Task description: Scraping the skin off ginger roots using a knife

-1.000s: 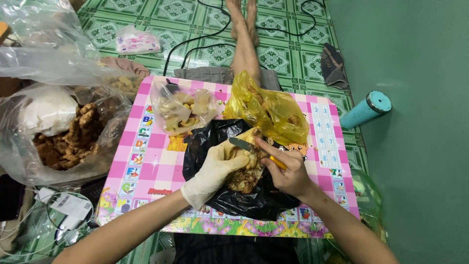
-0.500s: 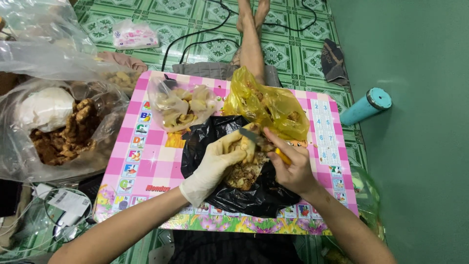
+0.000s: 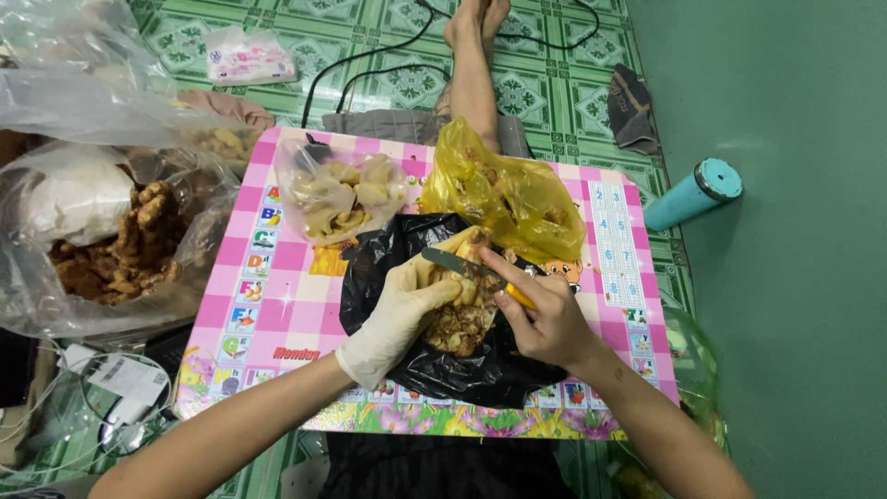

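Head view, only view, looking down on a low pink worktop with picture squares, set on green patterned floor tiles. Left hand in pale glove, grip curled shut around a knobbly ginger piece, held over the black bag spread at worktop middle. Right hand, bare, grip pinched on the yellow handle of a small knife; forefinger laid along the blade's back. Blade long axis running up-left from the right hand, across and touching the ginger piece, tip toward the gloved fingers. Ginger piece immediately left of the right grip, so the left hand nearer, already on it. Brown peelings heaped on the black bag just below both hands. Yellow bag of scraps touching the black bag's upper right edge. Clear bag of pale peeled pieces up-left, just beside. Large clear sack of unpeeled roots off the worktop's left edge. Teal bottle lying on the floor, well apart to the right. Bare leg of another person stretched beyond the far edge.
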